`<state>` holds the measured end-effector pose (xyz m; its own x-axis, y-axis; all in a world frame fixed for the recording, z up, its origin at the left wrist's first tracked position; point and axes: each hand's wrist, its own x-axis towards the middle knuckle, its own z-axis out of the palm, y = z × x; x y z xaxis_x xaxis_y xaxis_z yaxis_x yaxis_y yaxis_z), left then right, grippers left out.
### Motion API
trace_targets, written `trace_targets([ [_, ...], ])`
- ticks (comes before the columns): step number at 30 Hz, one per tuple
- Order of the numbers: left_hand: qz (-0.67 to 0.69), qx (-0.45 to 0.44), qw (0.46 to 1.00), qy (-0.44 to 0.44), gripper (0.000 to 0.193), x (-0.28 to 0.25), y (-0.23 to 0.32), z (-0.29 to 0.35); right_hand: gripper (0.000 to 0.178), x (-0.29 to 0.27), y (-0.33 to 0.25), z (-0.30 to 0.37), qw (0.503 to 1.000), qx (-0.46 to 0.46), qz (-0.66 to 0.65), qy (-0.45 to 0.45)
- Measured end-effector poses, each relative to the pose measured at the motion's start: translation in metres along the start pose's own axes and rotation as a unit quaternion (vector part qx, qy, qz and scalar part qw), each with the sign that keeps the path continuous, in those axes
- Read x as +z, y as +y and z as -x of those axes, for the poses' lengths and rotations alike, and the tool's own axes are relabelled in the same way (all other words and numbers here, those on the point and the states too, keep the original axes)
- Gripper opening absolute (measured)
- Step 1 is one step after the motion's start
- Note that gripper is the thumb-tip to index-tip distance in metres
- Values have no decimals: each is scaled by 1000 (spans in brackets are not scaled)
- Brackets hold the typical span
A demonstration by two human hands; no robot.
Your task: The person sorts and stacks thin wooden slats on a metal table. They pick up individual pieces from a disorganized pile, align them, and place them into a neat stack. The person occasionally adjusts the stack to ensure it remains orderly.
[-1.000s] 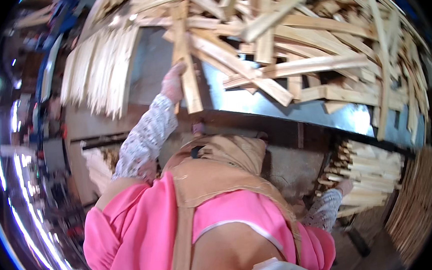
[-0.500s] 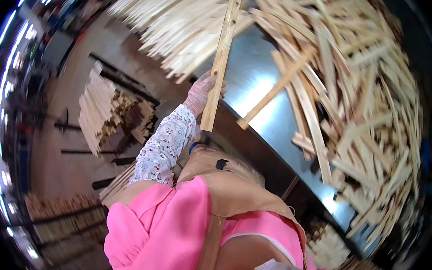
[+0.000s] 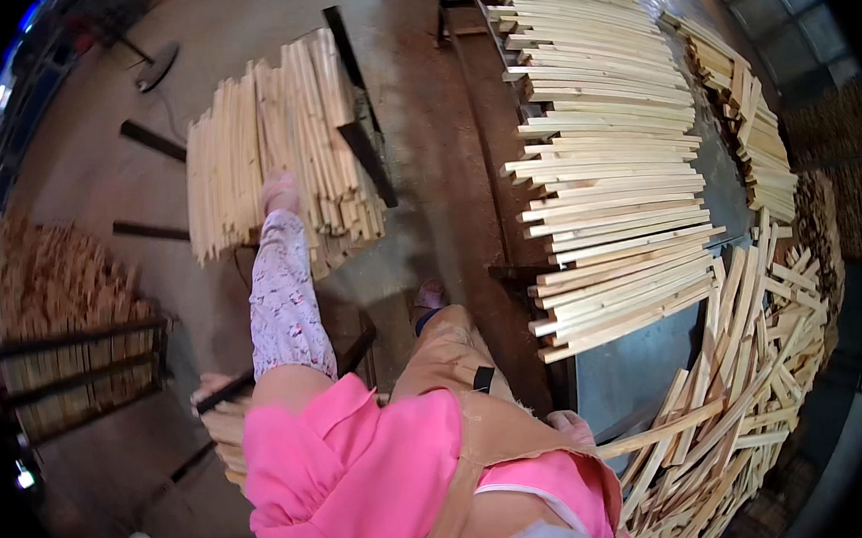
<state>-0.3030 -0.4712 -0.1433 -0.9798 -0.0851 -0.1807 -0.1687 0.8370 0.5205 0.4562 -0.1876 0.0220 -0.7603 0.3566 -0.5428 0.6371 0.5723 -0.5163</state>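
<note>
My left hand (image 3: 281,193), in a pink knit glove, reaches out to a stack of wooden strips (image 3: 228,153) held in a dark metal rack. Its fingers look closed on a wooden strip (image 3: 263,116) lying lengthwise at the top of the stack. Beside my apron, at the metal table's near edge, is my right hand (image 3: 570,426), only partly showing. Close to it, one wooden strip (image 3: 667,429) juts out from a jumbled pile (image 3: 749,387). Whether the right hand grips that strip is hidden.
Many strips in a row (image 3: 614,166) lie across the metal table (image 3: 619,381), their ends overhanging its left edge. Dark rack posts (image 3: 369,163) stand up beside the stack. Another rack of wood (image 3: 76,334) is at the far left. A fan-like stand (image 3: 157,66) rests on the floor.
My view has swung left. The left hand has carried its wooden strip from beside the table over to the racked stack. The right hand has come into view by the pile.
</note>
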Motion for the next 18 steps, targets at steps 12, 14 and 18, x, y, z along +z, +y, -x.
trace_targets([
  [12, -124, 84, 986, 76, 101, 59, 37, -87, 52, -31, -30, -94, 935, 300, -188, -28],
  [14, -93, -20, 994, -61, 117, 36, 113, -61, 52, -21, -17, -95, 958, 247, -144, -35],
  [18, -128, -123, 980, -93, 128, 3, 174, -39, 52, -43, -68, -113, 912, 363, -189, -34],
])
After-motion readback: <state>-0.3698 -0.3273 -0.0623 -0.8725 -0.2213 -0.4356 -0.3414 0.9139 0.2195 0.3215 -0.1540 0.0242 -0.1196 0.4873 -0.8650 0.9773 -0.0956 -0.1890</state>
